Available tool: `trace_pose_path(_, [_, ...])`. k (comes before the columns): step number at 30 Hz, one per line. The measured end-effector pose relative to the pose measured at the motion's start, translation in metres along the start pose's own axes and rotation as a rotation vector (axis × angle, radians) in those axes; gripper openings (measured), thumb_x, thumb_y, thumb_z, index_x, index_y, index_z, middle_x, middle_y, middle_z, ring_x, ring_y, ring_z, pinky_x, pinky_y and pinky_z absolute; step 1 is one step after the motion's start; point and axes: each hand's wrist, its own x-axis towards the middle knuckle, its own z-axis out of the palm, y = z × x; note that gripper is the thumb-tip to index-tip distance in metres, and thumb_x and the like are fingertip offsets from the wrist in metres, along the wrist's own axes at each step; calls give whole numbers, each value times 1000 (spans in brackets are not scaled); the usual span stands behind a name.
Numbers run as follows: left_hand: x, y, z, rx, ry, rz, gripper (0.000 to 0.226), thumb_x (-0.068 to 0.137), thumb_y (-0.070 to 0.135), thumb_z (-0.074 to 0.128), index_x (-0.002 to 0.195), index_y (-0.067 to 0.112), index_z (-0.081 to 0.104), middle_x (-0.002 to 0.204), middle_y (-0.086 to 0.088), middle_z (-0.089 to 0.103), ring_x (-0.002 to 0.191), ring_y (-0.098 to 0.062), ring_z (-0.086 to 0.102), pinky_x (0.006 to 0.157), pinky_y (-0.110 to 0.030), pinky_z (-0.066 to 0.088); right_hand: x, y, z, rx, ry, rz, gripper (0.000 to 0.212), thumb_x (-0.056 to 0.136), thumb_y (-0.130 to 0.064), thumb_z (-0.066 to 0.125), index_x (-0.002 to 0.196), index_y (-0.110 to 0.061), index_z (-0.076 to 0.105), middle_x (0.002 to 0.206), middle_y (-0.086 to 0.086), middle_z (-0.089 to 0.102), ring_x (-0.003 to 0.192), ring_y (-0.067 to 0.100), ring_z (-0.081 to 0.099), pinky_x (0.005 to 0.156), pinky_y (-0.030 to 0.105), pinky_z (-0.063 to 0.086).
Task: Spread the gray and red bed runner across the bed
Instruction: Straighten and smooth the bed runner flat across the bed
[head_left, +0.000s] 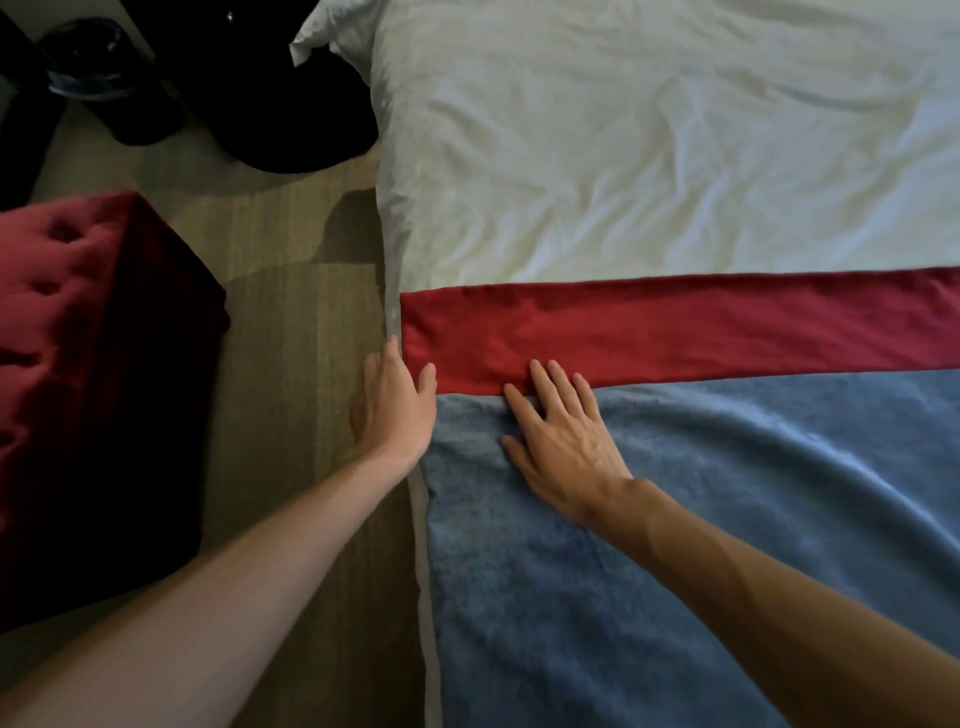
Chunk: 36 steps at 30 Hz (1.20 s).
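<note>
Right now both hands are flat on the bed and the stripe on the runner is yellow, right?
Not quite. In the head view the left hand and right hand do lie flat at the bed edge, but the runner stripe is red, not yellow.

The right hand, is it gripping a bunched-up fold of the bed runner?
No, the right hand lies flat with fingers spread on the bed runner, fingertips reaching its red band.
</note>
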Motion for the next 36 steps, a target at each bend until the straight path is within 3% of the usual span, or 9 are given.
trace_pose_path(6, [-47, -11, 1, 159, -116, 331, 57, 92, 28, 52, 142, 9, 32, 136, -14, 43, 126, -29, 40, 103, -45, 35, -26, -12, -3, 12, 54, 33, 57, 93, -29, 48, 146, -12, 32, 154, 26, 16, 144, 38, 10, 117, 47, 4])
trace_pose_path(10, [-77, -17, 6, 253, -141, 382, 58, 89, 30, 56, 140, 10, 37, 141, -17, 40, 132, -31, 35, 105, -45, 28, -55, -17, -1, -35, 17, 13, 72, 78, -12, 62, 144, -10, 34, 152, 28, 18, 143, 39, 13, 117, 46, 3])
trace_pose_path(15, [-121, -22, 7, 292, -143, 512, 54, 82, 28, 66, 129, 6, 52, 134, -22, 47, 125, -38, 44, 100, -49, 36, -101, -17, 0, 5, 25, -4, 67, 69, -3, 66, 134, -6, 49, 143, 29, 38, 134, 42, 36, 112, 53, 21])
trace_pose_path(20, [-184, -28, -3, 393, -264, 582, 52, 75, 32, 71, 121, 12, 58, 135, -21, 45, 127, -37, 41, 102, -49, 34, -162, -21, 3, 8, 112, -112, 55, 54, -8, 78, 108, -8, 67, 120, 21, 61, 105, 38, 61, 97, 50, 44])
trace_pose_path(26, [-252, -45, -16, 437, -352, 610, 50, 60, 42, 76, 102, 20, 60, 111, -5, 52, 103, -26, 54, 85, -40, 43, -228, -38, 19, 46, 90, -93, 31, 71, -15, 68, 102, -15, 65, 104, 8, 61, 90, 30, 59, 82, 36, 49])
trace_pose_path(31, [-283, -63, -18, 516, -444, 728, 53, 67, 60, 60, 104, 23, 56, 105, 2, 49, 99, -17, 49, 86, -35, 41, -270, -45, 32, 27, 54, -86, 36, 69, -19, 59, 104, -13, 64, 104, 9, 59, 89, 29, 57, 77, 36, 49])
trace_pose_path(33, [-286, -59, -18, 535, -411, 801, 39, 67, 47, 69, 92, 18, 62, 91, 0, 57, 86, -20, 57, 75, -37, 46, -277, -43, 32, -6, 65, -91, 37, 67, -21, 59, 102, -13, 64, 101, 9, 60, 86, 30, 56, 73, 38, 49])
trace_pose_path(36, [-291, -51, -17, 547, -357, 880, 23, 51, 13, 80, 65, 13, 62, 63, -3, 57, 58, -23, 59, 55, -31, 47, -278, -46, 32, -28, 127, -55, 19, 64, -12, 74, 81, -11, 68, 80, 6, 63, 67, 27, 57, 60, 34, 50])
